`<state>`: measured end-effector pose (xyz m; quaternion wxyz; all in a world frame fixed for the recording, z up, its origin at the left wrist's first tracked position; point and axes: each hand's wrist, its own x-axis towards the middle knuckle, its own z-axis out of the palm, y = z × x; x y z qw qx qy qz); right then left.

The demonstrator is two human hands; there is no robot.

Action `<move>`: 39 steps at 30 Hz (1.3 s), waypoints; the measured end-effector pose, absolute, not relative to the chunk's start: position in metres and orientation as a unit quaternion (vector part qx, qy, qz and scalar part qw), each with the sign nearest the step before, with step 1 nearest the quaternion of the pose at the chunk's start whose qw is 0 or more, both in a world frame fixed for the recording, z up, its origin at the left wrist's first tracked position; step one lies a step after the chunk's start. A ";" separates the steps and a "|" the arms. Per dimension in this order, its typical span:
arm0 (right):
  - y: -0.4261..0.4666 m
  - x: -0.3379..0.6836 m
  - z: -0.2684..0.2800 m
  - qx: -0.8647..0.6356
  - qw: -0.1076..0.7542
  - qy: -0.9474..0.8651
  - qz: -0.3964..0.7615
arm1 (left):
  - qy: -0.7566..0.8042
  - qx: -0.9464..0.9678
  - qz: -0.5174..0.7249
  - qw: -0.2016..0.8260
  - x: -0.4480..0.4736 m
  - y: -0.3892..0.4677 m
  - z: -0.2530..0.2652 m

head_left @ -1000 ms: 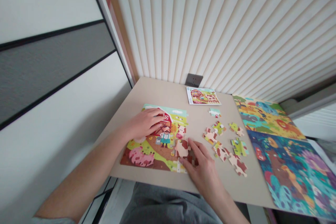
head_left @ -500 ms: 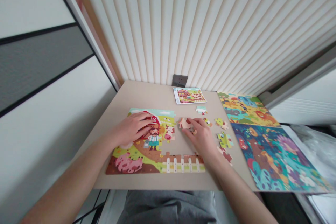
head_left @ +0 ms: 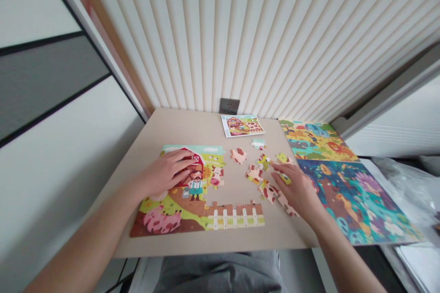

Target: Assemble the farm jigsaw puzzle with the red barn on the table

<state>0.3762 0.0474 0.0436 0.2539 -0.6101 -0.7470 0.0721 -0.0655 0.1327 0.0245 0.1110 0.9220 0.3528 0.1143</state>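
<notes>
A farm jigsaw puzzle point(head_left: 192, 203), partly joined, lies on the table with a barn, farmer, pig and white fence. My left hand point(head_left: 167, 176) rests over its barn side, palm down, fingers loosely stretched. My right hand point(head_left: 300, 190) is above the loose pieces to the right, thumb and forefinger apart. A yellow-green piece point(head_left: 285, 178) shows between them, seemingly on the table. Just left of the fingertips are a green piece point(head_left: 264, 161) and brown-spotted pieces point(head_left: 254, 174), point(head_left: 268, 191). A pinkish brown-spotted piece point(head_left: 238, 155) lies alone beside the joined section.
A farm picture card point(head_left: 243, 126) lies at the back, near a wall socket point(head_left: 229, 105). One pale blue piece point(head_left: 258, 143) is below it. Along the right are a safari puzzle point(head_left: 318, 142) and a dark forest puzzle point(head_left: 357, 201). A pleated panel point(head_left: 213, 36) closes off the back.
My right hand has let go of the brown-spotted piece beside the joined section and moved right over the loose pieces. My left hand stays on the puzzle. The view has shifted slightly.
</notes>
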 end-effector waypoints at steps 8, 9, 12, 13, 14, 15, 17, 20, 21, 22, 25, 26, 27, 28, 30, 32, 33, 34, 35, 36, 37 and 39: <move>0.007 0.364 0.037 -0.626 0.205 -0.749 0.069 | 0.363 0.920 0.109 0.102 -0.068 0.132 0.021; 0.011 0.357 0.038 -0.627 0.201 -0.749 0.070 | 0.363 0.920 0.109 0.102 -0.068 0.133 0.021; 0.024 0.338 0.038 -0.637 0.189 -0.744 0.071 | 0.361 0.919 0.114 0.107 -0.068 0.134 0.022; 0.028 0.333 0.037 -0.639 0.187 -0.743 0.068 | 0.359 0.919 0.116 0.110 -0.068 0.134 0.022; 0.032 0.330 0.035 -0.639 0.184 -0.744 0.066 | 0.357 0.920 0.118 0.113 -0.068 0.134 0.023; 0.035 0.328 0.033 -0.637 0.182 -0.746 0.066 | 0.356 0.920 0.119 0.115 -0.068 0.134 0.023; 0.040 0.328 0.031 -0.622 0.182 -0.759 0.072 | 0.353 0.920 0.126 0.117 -0.067 0.134 0.024; 0.043 0.330 0.033 -0.575 0.180 -0.790 0.114 | 0.349 0.918 0.144 0.121 -0.066 0.133 0.024; 0.043 0.329 0.035 -0.562 0.182 -0.797 0.127 | 0.348 0.917 0.149 0.123 -0.066 0.133 0.025; 0.042 0.328 0.037 -0.553 0.186 -0.801 0.137 | 0.349 0.917 0.149 0.125 -0.066 0.133 0.025; 0.039 0.318 0.041 -0.555 0.197 -0.797 0.136 | 0.352 0.918 0.136 0.121 -0.065 0.131 0.027; 0.038 0.314 0.041 -0.560 0.196 -0.794 0.131 | 0.353 0.919 0.130 0.118 -0.065 0.131 0.027; 0.037 0.310 0.041 -0.566 0.195 -0.791 0.125 | 0.354 0.919 0.127 0.115 -0.065 0.131 0.027; 0.037 0.306 0.041 -0.570 0.195 -0.789 0.121 | 0.356 0.919 0.127 0.112 -0.065 0.131 0.027; 0.038 0.301 0.041 -0.568 0.198 -0.789 0.126 | 0.355 0.920 0.129 0.106 -0.065 0.131 0.026; 0.041 0.299 0.041 -0.547 0.201 -0.798 0.156 | 0.352 0.921 0.132 0.100 -0.065 0.131 0.025; 0.043 0.299 0.041 -0.532 0.200 -0.804 0.177 | 0.351 0.922 0.132 0.097 -0.065 0.131 0.024; 0.045 0.299 0.041 -0.516 0.200 -0.809 0.197 | 0.350 0.922 0.133 0.095 -0.065 0.131 0.024; 0.047 0.300 0.041 -0.505 0.202 -0.812 0.211 | 0.349 0.923 0.134 0.093 -0.065 0.132 0.024; 0.049 0.301 0.040 -0.500 0.206 -0.812 0.219 | 0.349 0.923 0.133 0.094 -0.064 0.131 0.024; 0.050 0.302 0.038 -0.502 0.209 -0.810 0.220 | 0.349 0.923 0.130 0.096 -0.064 0.131 0.024; 0.052 0.305 0.036 -0.517 0.214 -0.802 0.212 | 0.350 0.923 0.124 0.099 -0.064 0.130 0.026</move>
